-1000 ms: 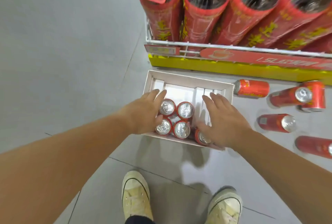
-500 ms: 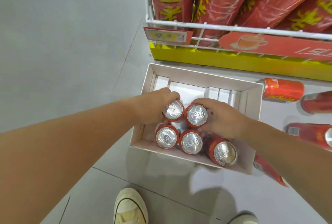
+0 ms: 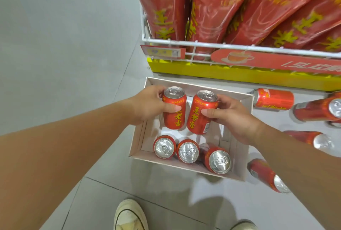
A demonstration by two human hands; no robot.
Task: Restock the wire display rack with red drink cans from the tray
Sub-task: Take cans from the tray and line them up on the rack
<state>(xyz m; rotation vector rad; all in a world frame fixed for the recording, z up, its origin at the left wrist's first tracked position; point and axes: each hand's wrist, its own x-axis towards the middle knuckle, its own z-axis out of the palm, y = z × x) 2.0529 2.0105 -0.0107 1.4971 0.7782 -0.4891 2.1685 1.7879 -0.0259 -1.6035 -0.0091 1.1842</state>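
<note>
Left hand [image 3: 147,105] wrapped around one red can [image 3: 174,108], right hand [image 3: 234,117] wrapped around another can [image 3: 200,112], both lifted above the tray [image 3: 186,164]. Below the hands, three cans [image 3: 188,151] left in the tray. Beyond the fingertips, wire rack [image 3: 203,45] packed with big bottles [image 3: 217,8]; right of the right hand, loose cans [image 3: 273,98] lying on the floor [image 3: 64,45].

- The tall red-wrapped bottles [image 3: 208,14] in the white wire rack [image 3: 184,42] are cut off by the top edge; caps not visible.
- The red banner with white lettering [image 3: 276,62] runs off the right edge; text incomplete.
- The small price tag [image 3: 163,52] is blurred, unreadable.
- The red can lying at far right [image 3: 317,109] is cropped by the frame.
- The cream canvas shoe [image 3: 129,215] is cut by the bottom edge.
- The left hand [image 3: 147,105] hides the fingers behind its can.
</note>
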